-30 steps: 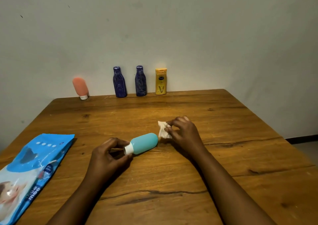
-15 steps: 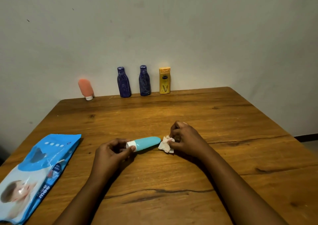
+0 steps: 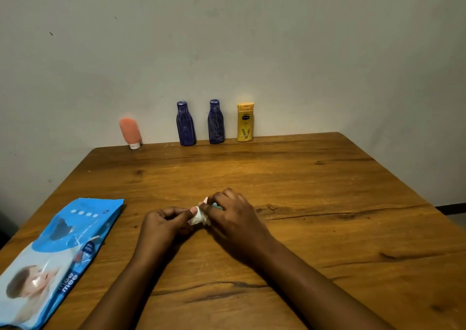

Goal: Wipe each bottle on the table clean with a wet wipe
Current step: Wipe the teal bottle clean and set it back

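Five bottles in play from the head view, and four of them wait in a row at the far edge of the wooden worktop (image 3: 302,183), against the wall: a peach tube bottle (image 3: 129,131) standing on its white cap, a dark blue bottle (image 3: 185,124), a second dark blue bottle (image 3: 216,122), then a yellow lotion bottle (image 3: 245,122). The fifth, the teal bottle (image 3: 216,205), is down in the middle, close to the person, and almost all of it is buried: only a sliver of teal peeps out beneath the fingers of the right hand (image 3: 234,218). That hand is curled over the top, its grip closed round the white wet wipe (image 3: 198,218), which sits wrapped on the bottle. The left hand (image 3: 164,222) comes in from the other side, thumb and fingers pinched at the bottle's left end, though the wipe hides the exact contact. So the hands meet, with the bottle lying across between them, long axis running left to right, as best one can judge. That's the line that matters: the wipe has to travel along it, right hand rubbing, left hand anchoring. Off to the left, well apart, the blue pack of wet wipes (image 3: 63,244) lies flat on the worktop.
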Demonstrator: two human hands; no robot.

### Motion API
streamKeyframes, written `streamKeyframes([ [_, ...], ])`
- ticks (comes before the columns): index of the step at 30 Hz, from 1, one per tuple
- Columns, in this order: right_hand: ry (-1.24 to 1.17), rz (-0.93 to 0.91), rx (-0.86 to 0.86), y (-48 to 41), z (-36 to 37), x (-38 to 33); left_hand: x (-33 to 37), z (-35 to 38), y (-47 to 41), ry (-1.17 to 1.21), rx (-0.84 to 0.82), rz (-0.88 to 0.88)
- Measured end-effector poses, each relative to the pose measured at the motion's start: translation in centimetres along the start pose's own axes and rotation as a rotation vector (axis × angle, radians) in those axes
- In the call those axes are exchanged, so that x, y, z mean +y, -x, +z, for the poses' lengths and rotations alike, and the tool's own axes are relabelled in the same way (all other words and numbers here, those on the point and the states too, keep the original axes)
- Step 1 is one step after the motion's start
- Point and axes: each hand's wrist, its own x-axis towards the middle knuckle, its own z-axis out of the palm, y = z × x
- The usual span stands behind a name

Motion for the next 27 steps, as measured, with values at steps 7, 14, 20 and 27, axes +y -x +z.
streamKeyframes([
  [7, 0.050, 0.177, 0.038, 0.2, 0.5, 2.6, 0.3, 0.1, 0.1, -0.125, 0.029, -0.001],
  [14, 0.002, 0.262, -0.005, 0.6, 1.2, 5.3, 1.0, 0.0, 0.7, -0.127, 0.004, -0.009],
  [20, -0.873, 0.846, 0.346, 0.9, 0.0, 6.4, 1.2, -0.2, 0.4, 0.128, -0.008, -0.111],
  [27, -0.972, 0.662, 0.264, 0.0, 0.6, 3.1, 1.5, -1.0, 0.0, 0.163, -0.058, -0.126],
])
